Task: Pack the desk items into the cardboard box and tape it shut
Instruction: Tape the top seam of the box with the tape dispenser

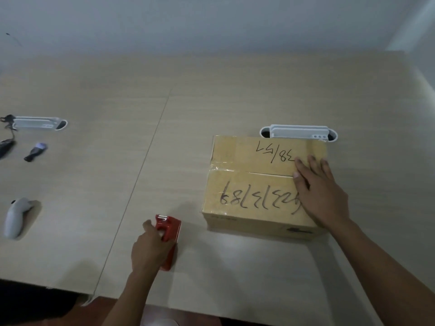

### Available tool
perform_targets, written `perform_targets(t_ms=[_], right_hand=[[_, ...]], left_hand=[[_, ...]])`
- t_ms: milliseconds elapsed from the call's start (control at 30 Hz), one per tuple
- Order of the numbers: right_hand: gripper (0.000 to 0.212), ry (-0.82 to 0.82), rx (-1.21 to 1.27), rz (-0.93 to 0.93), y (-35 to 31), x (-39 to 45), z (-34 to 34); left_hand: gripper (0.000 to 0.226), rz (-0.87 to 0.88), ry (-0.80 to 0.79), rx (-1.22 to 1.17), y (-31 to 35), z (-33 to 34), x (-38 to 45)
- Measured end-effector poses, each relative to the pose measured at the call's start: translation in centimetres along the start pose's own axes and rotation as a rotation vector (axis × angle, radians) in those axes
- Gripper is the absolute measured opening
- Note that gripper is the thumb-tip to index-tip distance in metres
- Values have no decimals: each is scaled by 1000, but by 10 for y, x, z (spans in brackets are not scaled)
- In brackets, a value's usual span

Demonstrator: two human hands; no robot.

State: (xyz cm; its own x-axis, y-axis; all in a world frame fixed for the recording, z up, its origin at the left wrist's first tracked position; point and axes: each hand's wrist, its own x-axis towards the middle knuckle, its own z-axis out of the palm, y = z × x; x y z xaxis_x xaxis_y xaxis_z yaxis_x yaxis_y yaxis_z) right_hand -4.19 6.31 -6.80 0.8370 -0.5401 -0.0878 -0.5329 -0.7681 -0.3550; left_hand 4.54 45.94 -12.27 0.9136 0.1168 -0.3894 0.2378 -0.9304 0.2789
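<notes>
A cardboard box [251, 182] with black handwritten numbers sits on the desk right of centre, its top flaps closed and clear tape along the seam. My right hand [317, 191] lies flat on the right part of the lid, fingers spread across the seam. My left hand [150, 248] grips a red tape dispenser [168, 234] that rests on the desk, to the left of the box and nearer to me.
A white controller [15, 217] lies at the left edge. Farther back on the left are a small dark device [35, 152] and black cables [6, 142]. Two white cable ports [37, 123] [299, 132] are set in the desk [141, 137]; one is just behind the box.
</notes>
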Motion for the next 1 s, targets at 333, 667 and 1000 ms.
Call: perform_targets(t_ms=[333,667,1000], right_hand=[[52,3,18,-7,5,-2,-3],[50,55,3,-29,9,0,-3],[51,-20,34,4,4,0,-6]], left_hand=[[57,593,117,9,134,-145,-16],[62,1092,-129,371,268,-98,-11],[81,1139,-284,478,271,-92,8]])
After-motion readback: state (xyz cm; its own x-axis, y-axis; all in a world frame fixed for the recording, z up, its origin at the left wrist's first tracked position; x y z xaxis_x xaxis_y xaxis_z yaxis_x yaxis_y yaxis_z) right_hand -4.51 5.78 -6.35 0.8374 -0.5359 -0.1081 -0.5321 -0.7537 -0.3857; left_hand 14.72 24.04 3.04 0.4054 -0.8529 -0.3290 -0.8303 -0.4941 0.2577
